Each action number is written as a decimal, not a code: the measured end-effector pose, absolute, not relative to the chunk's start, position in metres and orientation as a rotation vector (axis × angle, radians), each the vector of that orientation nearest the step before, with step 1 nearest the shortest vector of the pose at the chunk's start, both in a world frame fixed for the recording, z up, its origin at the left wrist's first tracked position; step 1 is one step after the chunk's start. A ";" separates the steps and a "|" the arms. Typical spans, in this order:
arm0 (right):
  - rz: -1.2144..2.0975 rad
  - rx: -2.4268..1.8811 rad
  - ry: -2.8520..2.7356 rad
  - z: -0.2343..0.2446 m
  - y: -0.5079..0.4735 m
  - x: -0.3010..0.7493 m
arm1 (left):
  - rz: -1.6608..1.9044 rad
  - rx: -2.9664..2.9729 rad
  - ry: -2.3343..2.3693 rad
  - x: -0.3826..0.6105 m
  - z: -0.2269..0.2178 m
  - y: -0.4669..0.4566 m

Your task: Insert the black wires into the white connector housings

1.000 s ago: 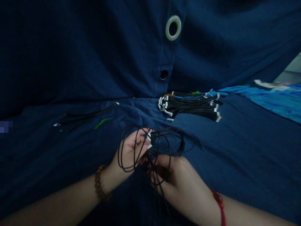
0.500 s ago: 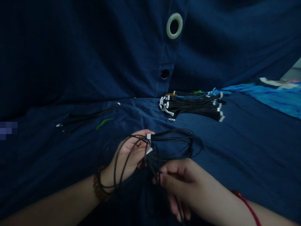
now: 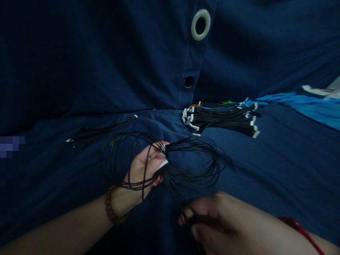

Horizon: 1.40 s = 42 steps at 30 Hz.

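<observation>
My left hand [image 3: 147, 164] is closed around the middle of a bundle of thin black cables [image 3: 195, 175]. White connectors [image 3: 162, 163] show by its thumb and fingertips. Wide loops of the bundle spread to both sides, some passing in front of my left wrist. Lower right, my right hand [image 3: 212, 219] has its thumb and fingers closed on black strands that run down from the bundle. The lower ends of those strands are hidden or too dark to make out.
Dark blue cloth [image 3: 278, 177] covers the surface and hangs behind. A pile of black cables with white connectors [image 3: 223, 120] lies beyond my hands. A few loose cables [image 3: 106, 131] lie at the left. Bright blue material [image 3: 305, 106] spreads at the far right; a pale ring [image 3: 201, 24] is above.
My right hand has moved down and right, away from my left hand, drawing along the strands. The loops have spread wider on both sides, and my left hand sits slightly higher.
</observation>
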State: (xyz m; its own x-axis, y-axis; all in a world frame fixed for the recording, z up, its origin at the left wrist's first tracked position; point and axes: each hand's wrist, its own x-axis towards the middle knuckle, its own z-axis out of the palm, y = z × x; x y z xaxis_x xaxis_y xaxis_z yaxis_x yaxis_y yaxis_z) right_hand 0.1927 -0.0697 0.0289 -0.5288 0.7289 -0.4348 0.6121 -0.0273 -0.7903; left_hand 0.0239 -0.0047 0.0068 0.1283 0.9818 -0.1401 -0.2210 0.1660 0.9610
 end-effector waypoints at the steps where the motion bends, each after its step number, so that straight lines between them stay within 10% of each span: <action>1: 1.559 -1.432 -2.122 0.027 -0.069 0.191 | 1.111 0.984 1.022 0.023 0.006 -0.005; 9: 1.618 -1.319 -1.788 0.005 -0.069 0.182 | 1.002 1.088 0.881 0.014 -0.007 0.000; 16: 0.890 -1.351 -2.066 0.013 -0.078 0.183 | 1.016 1.082 0.882 0.014 -0.007 -0.002; 34: 0.430 -1.426 -2.181 0.009 -0.083 0.186 | 1.033 1.227 1.045 0.019 0.003 -0.005; 42: 1.968 -0.920 -1.140 0.042 -0.060 0.210 | 1.052 1.245 1.054 0.020 0.001 -0.004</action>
State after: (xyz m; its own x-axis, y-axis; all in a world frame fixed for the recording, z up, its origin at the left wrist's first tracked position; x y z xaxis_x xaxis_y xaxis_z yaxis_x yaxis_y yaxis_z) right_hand 0.2096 -0.0597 0.0418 -0.5226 0.8186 -0.2382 -0.2007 -0.3897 -0.8988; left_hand 0.0198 -0.0036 0.0006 0.1981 0.9796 -0.0329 -0.0308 0.0398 0.9987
